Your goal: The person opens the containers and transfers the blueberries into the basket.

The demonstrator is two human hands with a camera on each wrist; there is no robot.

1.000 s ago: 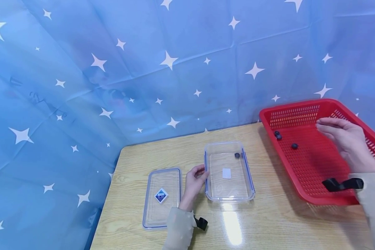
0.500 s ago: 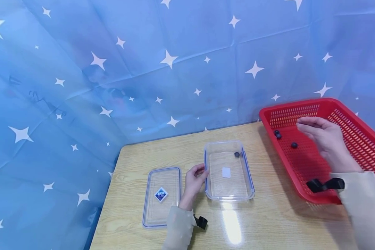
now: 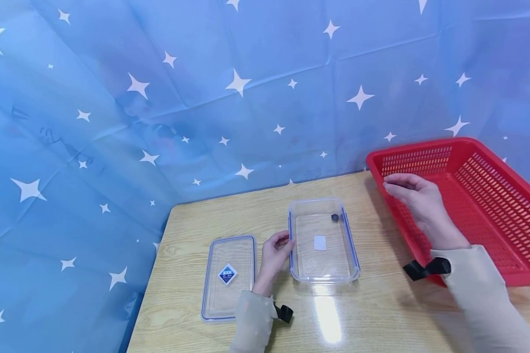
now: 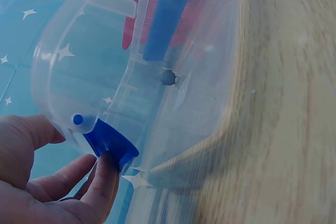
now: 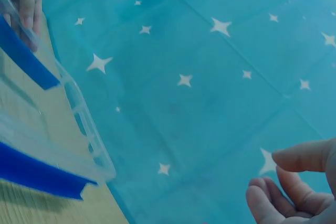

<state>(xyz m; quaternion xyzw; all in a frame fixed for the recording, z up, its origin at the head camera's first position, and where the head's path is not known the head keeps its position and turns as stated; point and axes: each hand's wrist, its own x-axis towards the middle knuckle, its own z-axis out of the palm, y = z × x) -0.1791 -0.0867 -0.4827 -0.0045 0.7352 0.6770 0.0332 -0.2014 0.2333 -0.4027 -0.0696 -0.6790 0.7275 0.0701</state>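
Note:
A clear food container (image 3: 324,267) with blue clips lies on the table, one small dark blueberry-like ball (image 3: 334,217) in its far right corner. My left hand (image 3: 275,255) holds the container's left side; in the left wrist view its fingers touch a blue clip (image 4: 113,145). My right hand (image 3: 417,203) hovers over the left rim of the red basket (image 3: 486,211), thumb and fingertips brought close together. Nothing shows between them in the right wrist view, where the hand (image 5: 299,182) is partly cut off. Dark balls at the basket's left side are hidden behind this hand.
Left of the container lies its clear lid (image 3: 228,299) with a blue rim and a blue diamond sticker. A blue cloth (image 3: 194,113) with white stars hangs behind and left of the wooden table (image 3: 362,318). The red basket's perforated walls stand above the tabletop.
From above the red basket's right part, my right hand has moved left to its left rim, covering the dark balls seen before. My left hand and the container have stayed put.

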